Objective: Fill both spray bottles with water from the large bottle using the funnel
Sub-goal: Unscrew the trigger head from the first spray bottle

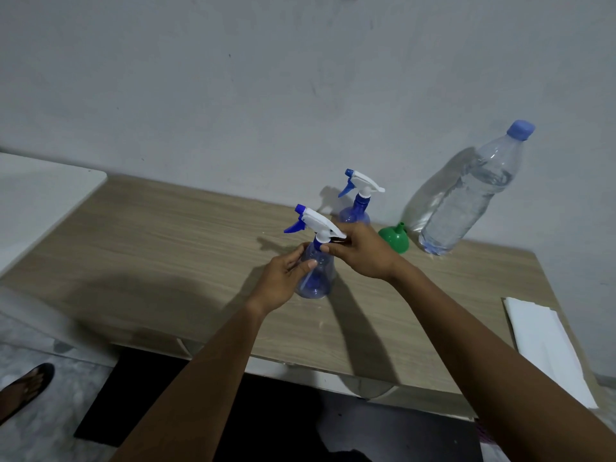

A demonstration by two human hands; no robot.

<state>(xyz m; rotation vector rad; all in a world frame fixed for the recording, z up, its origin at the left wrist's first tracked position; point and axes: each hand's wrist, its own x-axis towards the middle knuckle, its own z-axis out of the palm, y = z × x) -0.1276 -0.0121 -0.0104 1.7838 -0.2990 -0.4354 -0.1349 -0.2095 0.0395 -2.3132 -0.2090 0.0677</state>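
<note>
Pale grey plastered wall (233, 78), scuffed with faint dark marks, rises behind a light wood-grain table (166, 235) set against it. A white-topped surface (40, 201) stands at the table's left end. A white folded sheet (546, 345) lies near its right edge. Below are a speckled grey floor (50, 411) and a black mat (133, 395). Soft shadows cross the tabletop.

Standing on one table (166, 235): two spray bottles (319, 278) (354, 215), one large bottle (466, 198), one green funnel (395, 239); lying flat, one white sheet (546, 341).

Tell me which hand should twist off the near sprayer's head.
Right. The right hand pinches the white collar of the near spray bottle; the left hand grips its body.
</note>
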